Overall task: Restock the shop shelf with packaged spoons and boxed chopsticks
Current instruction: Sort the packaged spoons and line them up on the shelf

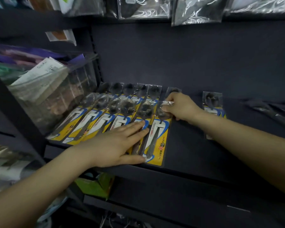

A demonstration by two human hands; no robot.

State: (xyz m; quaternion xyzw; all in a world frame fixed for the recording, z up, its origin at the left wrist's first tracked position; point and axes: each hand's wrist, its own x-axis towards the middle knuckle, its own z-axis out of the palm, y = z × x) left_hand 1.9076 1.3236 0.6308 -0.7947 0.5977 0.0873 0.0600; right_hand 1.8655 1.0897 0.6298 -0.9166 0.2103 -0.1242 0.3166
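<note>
Several packaged spoons with yellow and blue cards lie side by side on the dark shelf, a second row behind them. My left hand lies flat with straight fingers on the packs near the front edge. My right hand pinches the clear top of the rightmost spoon pack, over the spoon's bowl. One more spoon pack lies apart to the right, partly hidden by my right forearm. No boxed chopsticks are in sight.
A clear bin of packaged goods stands at the left of the shelf. Dark wrapped items lie at the far right. Clear packets hang above. A green box sits on the shelf below.
</note>
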